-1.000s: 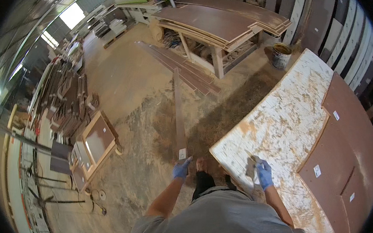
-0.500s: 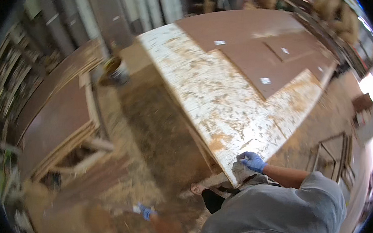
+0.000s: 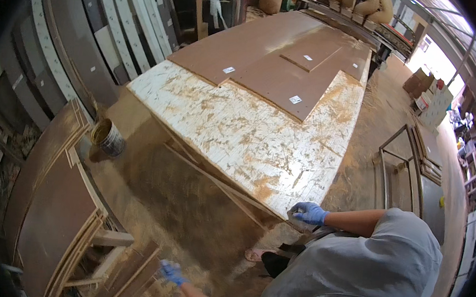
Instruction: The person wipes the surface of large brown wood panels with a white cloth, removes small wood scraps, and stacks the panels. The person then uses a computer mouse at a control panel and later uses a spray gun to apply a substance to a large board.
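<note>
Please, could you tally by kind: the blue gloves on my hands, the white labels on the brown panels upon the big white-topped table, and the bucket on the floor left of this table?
Blue gloves: 2
White labels: 4
Bucket: 1
Total: 7

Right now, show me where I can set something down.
Wide bare room lies on the scuffed white tabletop, between the brown panels and the right hand. The floor between the tabletop and the stacked boards is open too, up to the bucket. Crowded: the tabletop's far end, covered by panels, and beside the left hand, where brown strips lie.
</note>
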